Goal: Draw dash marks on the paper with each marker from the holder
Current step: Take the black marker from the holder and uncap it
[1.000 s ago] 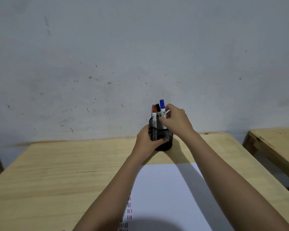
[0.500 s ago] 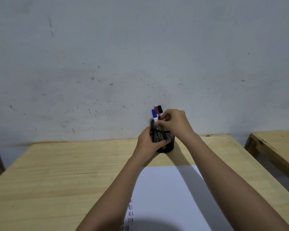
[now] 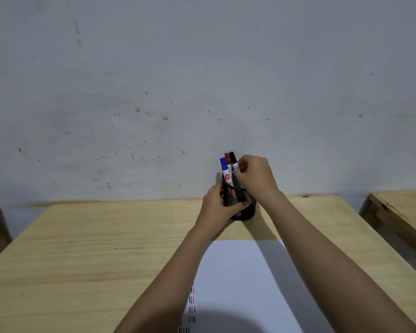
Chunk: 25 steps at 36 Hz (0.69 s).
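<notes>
A black mesh holder (image 3: pixel 246 207) stands near the far edge of the wooden table (image 3: pixel 87 251). My left hand (image 3: pixel 217 205) wraps around its left side. Three markers stick out of it: a blue-capped marker (image 3: pixel 225 170) leaning left, a red-capped marker (image 3: pixel 228 159) and a black-capped marker (image 3: pixel 233 159). My right hand (image 3: pixel 256 175) pinches the black-capped marker just under its cap. A white paper (image 3: pixel 245 284) lies nearer to me, with red, blue and black dash marks (image 3: pixel 192 306) along its left edge, partly hidden by my left arm.
A grey scuffed wall (image 3: pixel 202 92) rises right behind the table. A second wooden table (image 3: pixel 401 212) stands to the right across a gap. A shadow falls on the paper's near edge.
The blue-capped marker went down into the holder and leans left. My right hand shifted its fingers from it onto the black-capped marker. My left hand kept its hold.
</notes>
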Each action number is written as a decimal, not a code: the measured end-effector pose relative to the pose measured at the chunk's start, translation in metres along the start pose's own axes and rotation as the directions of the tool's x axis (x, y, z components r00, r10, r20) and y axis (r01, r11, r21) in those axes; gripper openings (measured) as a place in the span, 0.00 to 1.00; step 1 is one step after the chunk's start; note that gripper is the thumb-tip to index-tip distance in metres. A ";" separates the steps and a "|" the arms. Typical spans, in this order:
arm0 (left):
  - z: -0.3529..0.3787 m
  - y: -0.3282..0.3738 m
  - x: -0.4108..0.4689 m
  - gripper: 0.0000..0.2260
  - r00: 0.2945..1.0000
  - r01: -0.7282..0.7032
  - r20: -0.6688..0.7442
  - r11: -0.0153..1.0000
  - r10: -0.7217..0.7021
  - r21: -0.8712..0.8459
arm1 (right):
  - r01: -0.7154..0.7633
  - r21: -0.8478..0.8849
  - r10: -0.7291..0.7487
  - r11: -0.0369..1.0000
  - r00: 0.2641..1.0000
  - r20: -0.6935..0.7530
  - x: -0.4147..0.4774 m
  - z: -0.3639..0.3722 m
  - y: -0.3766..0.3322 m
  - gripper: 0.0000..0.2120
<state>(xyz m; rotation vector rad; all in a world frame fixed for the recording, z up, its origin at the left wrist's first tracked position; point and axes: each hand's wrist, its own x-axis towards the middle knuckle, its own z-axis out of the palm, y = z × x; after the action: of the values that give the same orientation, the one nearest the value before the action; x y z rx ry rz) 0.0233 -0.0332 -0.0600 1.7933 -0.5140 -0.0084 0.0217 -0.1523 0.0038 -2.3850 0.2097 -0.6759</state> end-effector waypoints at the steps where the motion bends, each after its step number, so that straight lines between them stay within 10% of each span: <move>1: 0.000 -0.001 0.000 0.23 1.000 0.000 0.002 1.000 0.000 0.000 | 0.000 0.010 0.000 1.000 1.000 0.001 -0.001 0.000 0.000 0.06; 25: -0.034 0.071 -0.034 0.06 0.988 -0.031 -0.152 0.999 0.032 0.010 | 0.266 0.225 -0.226 0.937 0.956 -0.186 -0.052 -0.083 -0.048 0.09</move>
<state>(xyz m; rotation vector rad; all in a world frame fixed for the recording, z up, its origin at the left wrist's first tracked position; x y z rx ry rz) -0.0222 -0.0035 0.0061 1.7765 -0.4330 0.1512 -0.0669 -0.1431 0.0670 -2.1359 -0.1072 -0.9515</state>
